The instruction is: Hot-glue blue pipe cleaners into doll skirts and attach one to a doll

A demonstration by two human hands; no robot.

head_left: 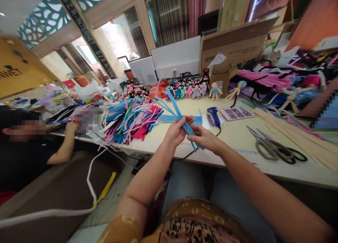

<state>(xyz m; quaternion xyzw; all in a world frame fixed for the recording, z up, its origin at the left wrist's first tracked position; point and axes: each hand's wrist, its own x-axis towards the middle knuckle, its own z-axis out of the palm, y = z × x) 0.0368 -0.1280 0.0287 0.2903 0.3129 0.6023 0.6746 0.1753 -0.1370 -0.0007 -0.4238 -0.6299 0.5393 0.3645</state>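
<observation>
Blue pipe cleaners (173, 104) form a loose bundle that slants between my two hands above the table's front edge. My left hand (176, 131) is closed around the middle of the bundle, its thumb lying across the stems. At the lower ends, my right hand (204, 138) pinches the bundle between thumb and fingers. Behind my hands, more blue pipe cleaners (196, 120) lie flat on the table. To the left sits a large heap of mixed-colour pipe cleaners (132, 120) in pink, white, blue and black.
A blue glue gun (213, 116) stands behind my right hand, beside a printed card (236, 113). Scissors (274, 148) and beige pipe cleaners (303, 137) lie to the right. Small dolls (192, 89) line the back near a cardboard box (235, 46). Another person (23, 148) sits at left.
</observation>
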